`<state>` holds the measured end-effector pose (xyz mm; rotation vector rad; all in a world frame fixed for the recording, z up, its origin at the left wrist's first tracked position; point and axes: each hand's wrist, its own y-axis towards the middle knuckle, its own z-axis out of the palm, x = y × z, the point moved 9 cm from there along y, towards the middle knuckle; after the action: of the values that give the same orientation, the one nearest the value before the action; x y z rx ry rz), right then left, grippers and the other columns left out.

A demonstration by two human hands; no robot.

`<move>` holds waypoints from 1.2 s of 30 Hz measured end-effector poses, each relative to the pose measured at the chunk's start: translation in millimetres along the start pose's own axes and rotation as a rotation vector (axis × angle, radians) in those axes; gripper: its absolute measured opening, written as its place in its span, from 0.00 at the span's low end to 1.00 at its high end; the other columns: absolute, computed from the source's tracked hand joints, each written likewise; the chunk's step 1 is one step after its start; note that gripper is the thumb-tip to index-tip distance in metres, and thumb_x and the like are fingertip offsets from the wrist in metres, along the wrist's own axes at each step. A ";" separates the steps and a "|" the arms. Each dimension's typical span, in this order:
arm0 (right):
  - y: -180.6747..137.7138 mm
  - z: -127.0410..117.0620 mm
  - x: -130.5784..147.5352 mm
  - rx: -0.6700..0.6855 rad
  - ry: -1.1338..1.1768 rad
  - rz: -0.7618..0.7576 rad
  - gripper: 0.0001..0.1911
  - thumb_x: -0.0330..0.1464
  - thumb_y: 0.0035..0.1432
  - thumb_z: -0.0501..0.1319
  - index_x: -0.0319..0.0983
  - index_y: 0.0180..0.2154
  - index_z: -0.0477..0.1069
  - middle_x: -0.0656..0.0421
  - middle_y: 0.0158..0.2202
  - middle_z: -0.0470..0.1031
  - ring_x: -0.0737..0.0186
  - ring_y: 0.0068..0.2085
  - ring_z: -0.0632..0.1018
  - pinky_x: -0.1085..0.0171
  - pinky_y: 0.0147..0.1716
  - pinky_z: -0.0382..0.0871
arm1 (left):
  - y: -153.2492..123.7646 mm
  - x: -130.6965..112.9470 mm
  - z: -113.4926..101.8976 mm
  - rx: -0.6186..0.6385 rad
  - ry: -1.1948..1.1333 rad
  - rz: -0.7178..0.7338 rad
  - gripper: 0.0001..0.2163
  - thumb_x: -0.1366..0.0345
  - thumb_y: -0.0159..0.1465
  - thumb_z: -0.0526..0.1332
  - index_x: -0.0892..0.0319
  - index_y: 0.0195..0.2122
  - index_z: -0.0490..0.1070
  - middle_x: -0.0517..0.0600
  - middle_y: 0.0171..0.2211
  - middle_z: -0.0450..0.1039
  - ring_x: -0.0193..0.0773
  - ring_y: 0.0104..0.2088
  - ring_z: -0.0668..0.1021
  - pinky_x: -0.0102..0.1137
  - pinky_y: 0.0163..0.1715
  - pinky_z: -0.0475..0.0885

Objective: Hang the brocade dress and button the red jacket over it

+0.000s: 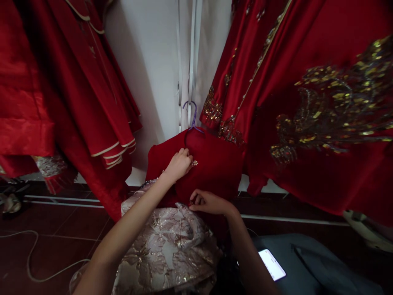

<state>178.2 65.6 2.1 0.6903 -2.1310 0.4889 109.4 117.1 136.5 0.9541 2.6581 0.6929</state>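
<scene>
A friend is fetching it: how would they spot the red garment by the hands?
Find the white wall between hanging red clothes, then look down its middle. The red garment spreads there, the left hand on its front. Unlike sequinned or cream-edged neighbours, it shows a purple hanger at its neck and a pearly flower ornament.

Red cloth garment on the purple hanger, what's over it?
Over the red garment: left hand, right hand, pale flower-shaped ornament, and lower down, shiny beige floral fabric. Cloth beneath is hidden.
</scene>
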 end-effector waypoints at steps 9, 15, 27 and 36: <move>3.5 3.8 -4.4 -0.022 -0.005 -0.023 0.16 0.39 0.50 0.63 0.36 0.38 0.67 0.59 0.29 0.73 0.65 0.30 0.74 0.66 0.31 0.66 | -1.9 -15.1 -18.6 0.034 -0.083 0.185 0.07 0.67 0.62 0.53 0.56 0.36 0.69 0.52 0.32 0.69 0.42 0.42 0.69 0.46 0.58 0.46; -5.7 -47.8 26.1 -0.404 0.131 -0.112 0.13 0.42 0.53 0.60 0.38 0.34 0.68 0.61 0.23 0.71 0.66 0.26 0.73 0.66 0.27 0.67 | -1.6 3.6 -11.8 0.034 -0.368 0.041 0.05 0.68 0.59 0.55 0.55 0.32 0.70 0.51 0.28 0.69 0.44 0.41 0.70 0.49 0.60 0.42; 23.7 -128.0 86.0 -0.712 0.802 -0.369 0.16 0.37 0.51 0.62 0.40 0.43 0.68 0.56 0.40 0.75 0.59 0.50 0.74 0.54 0.55 0.65 | 1.9 35.7 -1.7 -0.152 -0.975 -0.239 0.08 0.73 0.48 0.65 0.55 0.23 0.66 0.49 0.23 0.68 0.46 0.40 0.72 0.50 0.61 0.39; 47.1 -128.9 81.4 -0.821 0.748 -0.302 0.31 0.38 0.50 0.60 0.37 0.54 0.56 0.49 0.57 0.61 0.58 0.59 0.64 0.57 0.58 0.60 | 1.6 44.6 -8.4 -0.303 -0.988 -0.274 0.05 0.75 0.51 0.59 0.58 0.26 0.69 0.48 0.19 0.65 0.44 0.37 0.74 0.49 0.62 0.40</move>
<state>183.4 148.8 138.2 0.2649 -1.2989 -0.2758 73.3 144.0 141.9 0.5935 1.6993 0.3846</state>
